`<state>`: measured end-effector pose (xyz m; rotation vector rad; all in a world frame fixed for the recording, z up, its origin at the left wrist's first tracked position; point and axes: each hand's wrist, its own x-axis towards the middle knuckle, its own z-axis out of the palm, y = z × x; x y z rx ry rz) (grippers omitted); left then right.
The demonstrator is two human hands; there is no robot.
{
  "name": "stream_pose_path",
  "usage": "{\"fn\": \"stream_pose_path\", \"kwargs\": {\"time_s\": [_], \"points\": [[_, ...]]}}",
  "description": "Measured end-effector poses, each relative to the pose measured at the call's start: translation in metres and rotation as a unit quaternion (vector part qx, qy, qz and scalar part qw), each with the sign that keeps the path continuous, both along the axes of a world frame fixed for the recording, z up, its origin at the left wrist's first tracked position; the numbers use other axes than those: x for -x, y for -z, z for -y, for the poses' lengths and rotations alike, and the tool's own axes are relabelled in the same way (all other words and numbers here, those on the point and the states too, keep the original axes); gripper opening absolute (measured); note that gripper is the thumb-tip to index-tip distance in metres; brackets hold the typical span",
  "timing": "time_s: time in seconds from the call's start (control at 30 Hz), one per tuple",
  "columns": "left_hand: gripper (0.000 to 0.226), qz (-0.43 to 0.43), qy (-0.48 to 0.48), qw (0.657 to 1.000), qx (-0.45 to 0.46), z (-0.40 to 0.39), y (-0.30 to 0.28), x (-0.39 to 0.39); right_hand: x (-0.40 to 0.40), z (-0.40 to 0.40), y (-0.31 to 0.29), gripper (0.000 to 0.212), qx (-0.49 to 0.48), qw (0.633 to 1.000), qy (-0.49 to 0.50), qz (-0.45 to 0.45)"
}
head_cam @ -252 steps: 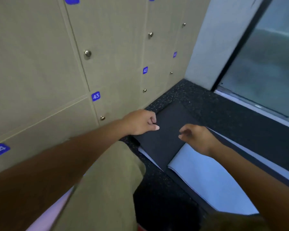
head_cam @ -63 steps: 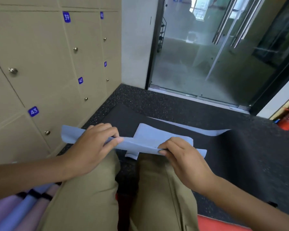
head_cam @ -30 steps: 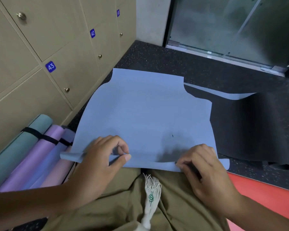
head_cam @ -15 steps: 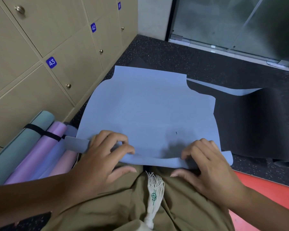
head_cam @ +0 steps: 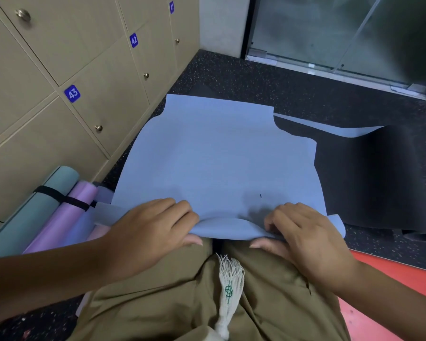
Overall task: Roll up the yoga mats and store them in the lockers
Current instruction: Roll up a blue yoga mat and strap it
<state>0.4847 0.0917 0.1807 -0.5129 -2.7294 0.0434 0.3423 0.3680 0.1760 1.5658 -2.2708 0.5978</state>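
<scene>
A light blue yoga mat (head_cam: 217, 158) with a black underside lies on the dark floor in front of my knees. Its near edge is folded over into a small roll. My left hand (head_cam: 153, 230) grips the left part of that rolled edge, fingers on top and thumb underneath. My right hand (head_cam: 303, 232) grips the right part the same way. Further right, the mat's black underside (head_cam: 369, 173) is turned up. Tan lockers (head_cam: 89, 77) numbered 41 to 43 line the left wall, doors closed.
Several rolled mats (head_cam: 57, 210), teal, purple and pink, held by a black strap, lie along the locker base at left. A red mat (head_cam: 389, 291) is at lower right. A glass door (head_cam: 342, 33) stands ahead. My knees in khaki trousers fill the foreground.
Both hands pulled the blue end toward my knees, laid the mat blue side up and folded its near edge over. In the last half second the fingers pressed the fold down further.
</scene>
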Motion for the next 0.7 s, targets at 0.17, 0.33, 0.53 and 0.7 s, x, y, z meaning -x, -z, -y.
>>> {"fn": "stream_pose_path", "kwargs": {"time_s": [0.17, 0.33, 0.53, 0.7], "points": [[0.043, -0.003, 0.014, 1.000, -0.014, 0.002, -0.003, 0.009, 0.004, 0.000, 0.002, 0.052, -0.018, 0.999, -0.010, -0.050], [0.047, 0.152, -0.035, 0.973, -0.170, 0.012, -0.012, 0.019, 0.010, 0.006, -0.002, 0.051, -0.015, 0.999, 0.022, -0.022], [0.054, 0.219, -0.127, 0.922, -0.293, 0.020, -0.018, 0.031, 0.018, 0.012, -0.010, 0.050, -0.029, 0.990, 0.064, 0.121], [0.049, 0.231, -0.146, 0.899, -0.341, 0.020, -0.012, 0.035, 0.022, 0.016, -0.014, 0.051, -0.052, 0.977, 0.092, 0.183]]}}
